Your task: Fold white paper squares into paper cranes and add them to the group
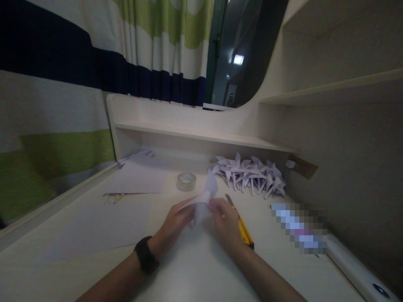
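Note:
Above the middle of the desk, a white paper pinwheel [210, 186] with curved blades is held between my two hands. My left hand [176, 220], with a black watch on its wrist, closes on the pinwheel's left side. On the other side, the fingers of my right hand [227, 220] pinch the paper near its centre; the fingertips are partly hidden. A yellow utility knife [244, 230] lies just right of my right hand, partly behind it. Beyond my hands stands a roll of clear tape [186, 181].
Finished-looking paper pinwheels [248, 172] are heaped at the back right, under the shelf [201, 135]. White paper sheets [138, 176] lie at the left, with small thin sticks [114, 199] beside them. A blurred-out object [297, 226] rests near the right wall.

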A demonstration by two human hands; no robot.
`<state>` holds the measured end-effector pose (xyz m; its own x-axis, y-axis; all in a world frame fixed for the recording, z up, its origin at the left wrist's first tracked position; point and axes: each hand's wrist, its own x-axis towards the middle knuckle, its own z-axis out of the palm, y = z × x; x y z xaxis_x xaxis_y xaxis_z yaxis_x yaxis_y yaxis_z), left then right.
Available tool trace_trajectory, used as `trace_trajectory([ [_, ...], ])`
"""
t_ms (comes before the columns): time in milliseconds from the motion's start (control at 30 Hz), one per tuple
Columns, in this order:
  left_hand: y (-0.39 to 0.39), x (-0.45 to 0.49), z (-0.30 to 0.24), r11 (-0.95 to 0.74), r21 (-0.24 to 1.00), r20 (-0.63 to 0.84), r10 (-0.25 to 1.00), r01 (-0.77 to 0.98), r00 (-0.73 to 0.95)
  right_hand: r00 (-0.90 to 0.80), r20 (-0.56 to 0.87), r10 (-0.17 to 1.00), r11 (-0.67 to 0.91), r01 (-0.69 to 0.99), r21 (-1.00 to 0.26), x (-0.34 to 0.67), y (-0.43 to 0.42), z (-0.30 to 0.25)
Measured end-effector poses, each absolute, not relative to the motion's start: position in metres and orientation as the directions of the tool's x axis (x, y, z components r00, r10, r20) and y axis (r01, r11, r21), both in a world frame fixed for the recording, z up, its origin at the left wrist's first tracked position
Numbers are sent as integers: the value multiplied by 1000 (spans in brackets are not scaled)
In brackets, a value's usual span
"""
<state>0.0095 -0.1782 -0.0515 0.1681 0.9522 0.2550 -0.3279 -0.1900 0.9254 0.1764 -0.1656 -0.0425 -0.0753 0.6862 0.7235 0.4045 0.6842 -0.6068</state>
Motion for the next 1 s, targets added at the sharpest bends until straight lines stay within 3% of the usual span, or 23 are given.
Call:
trace_trajectory([
  [167,-185,11,-43,-205,928,269,947,-310,177,-62,742,668,698,396,-596,176,-169,-41],
  [333,-191,9,-34,-302,942,322,937,-145,136,-52,758,651,708,401,-581,177,-166,-43],
  [533,-185,7,-39,-261,931,307,938,-255,163,-56,779,624,730,397,-556,178,-164,-44],
  [1000,-177,5,-52,-265,940,299,943,-215,144,-51,793,607,726,441,-527,178,-164,-45],
])
